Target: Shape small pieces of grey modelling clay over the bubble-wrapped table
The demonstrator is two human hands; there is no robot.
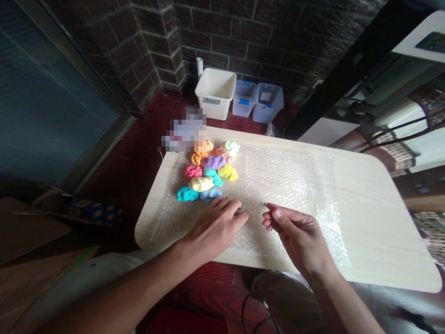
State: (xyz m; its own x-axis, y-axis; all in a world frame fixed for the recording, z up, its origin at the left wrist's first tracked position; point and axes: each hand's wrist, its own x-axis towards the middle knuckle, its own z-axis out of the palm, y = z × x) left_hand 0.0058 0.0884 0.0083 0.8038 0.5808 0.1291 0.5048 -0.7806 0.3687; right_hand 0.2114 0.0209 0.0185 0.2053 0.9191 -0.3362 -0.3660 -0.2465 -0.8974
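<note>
My left hand (217, 225) is over the bubble wrap (285, 174), its fingers curled toward the thumb; anything inside them is hidden. To its right, my right hand (299, 227) pinches a small, thin dark piece between thumb and forefinger, too small to name. Just beyond my left hand is a group of soft, modelling-clay-like lumps. Nearest are a blue-grey lump (211, 194) and a teal lump (187, 194). A pale yellow lump (201, 184), a purple lump (214, 162) and a bright yellow lump (228, 172) sit behind them.
The bubble wrap covers much of a pale wooden table (378, 218) with rounded corners. Past the far edge, a cream bin (215, 88) and two clear plastic boxes (267, 102) stand on the red floor by a dark brick wall. A blurred-out patch hides the table's far left corner.
</note>
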